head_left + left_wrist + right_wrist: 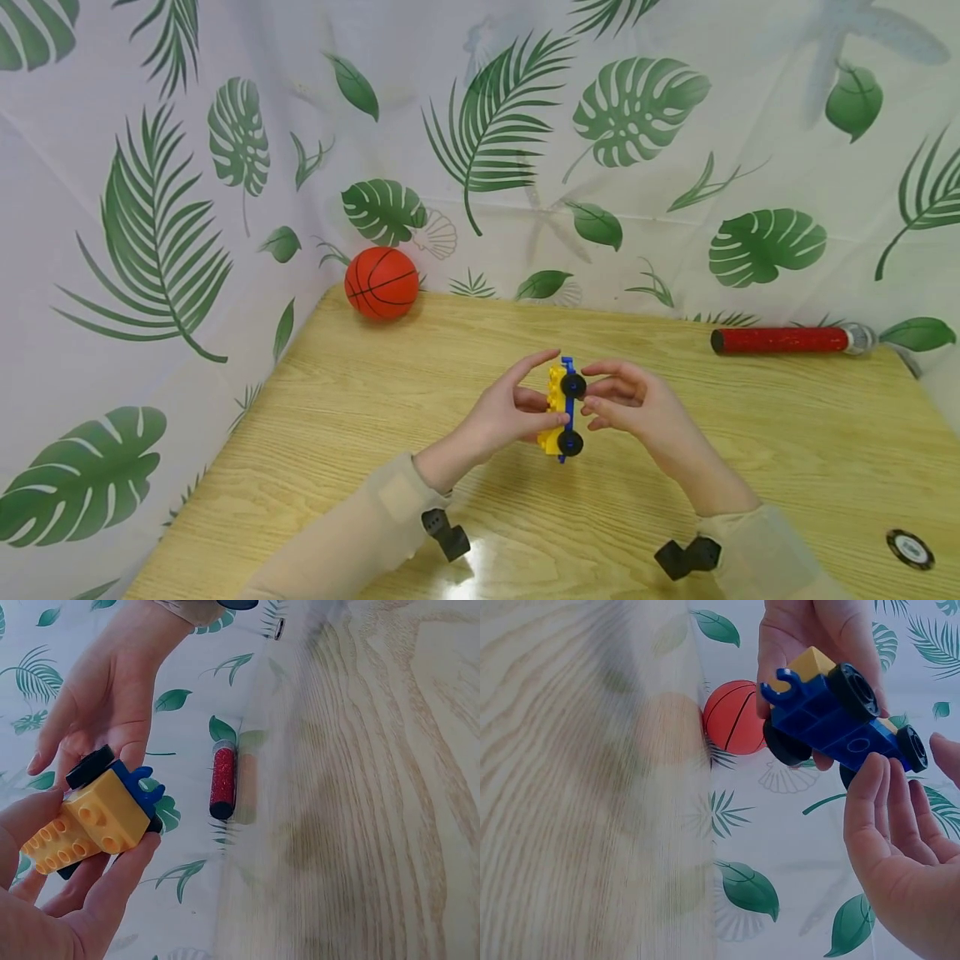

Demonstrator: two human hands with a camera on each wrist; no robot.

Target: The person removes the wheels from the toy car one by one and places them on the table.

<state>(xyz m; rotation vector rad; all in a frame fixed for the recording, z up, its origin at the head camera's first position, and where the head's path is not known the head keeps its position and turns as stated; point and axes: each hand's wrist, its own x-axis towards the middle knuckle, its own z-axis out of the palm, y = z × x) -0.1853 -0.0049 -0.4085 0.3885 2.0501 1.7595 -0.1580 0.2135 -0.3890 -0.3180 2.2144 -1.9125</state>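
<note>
A toy building-block car (564,408), yellow and studded on one side with a blue base and black wheels, is held on its side above the table. My left hand (498,412) grips it by the yellow part, thumb on the near side. My right hand (637,408) is beside the wheels with fingers loosely bent. In the right wrist view, fingertips of the right hand (900,847) meet the blue underside of the car (832,720), and a blue hook juts from its end. The yellow studs of the car (94,825) face the left wrist camera.
A red basketball (382,283) sits in the back left corner of the wooden table (360,400). Along the back right edge lies a red tube with a clear end (787,340). A black round chip (911,549) is at the right. Leaf-patterned cloth (510,233) hangs behind.
</note>
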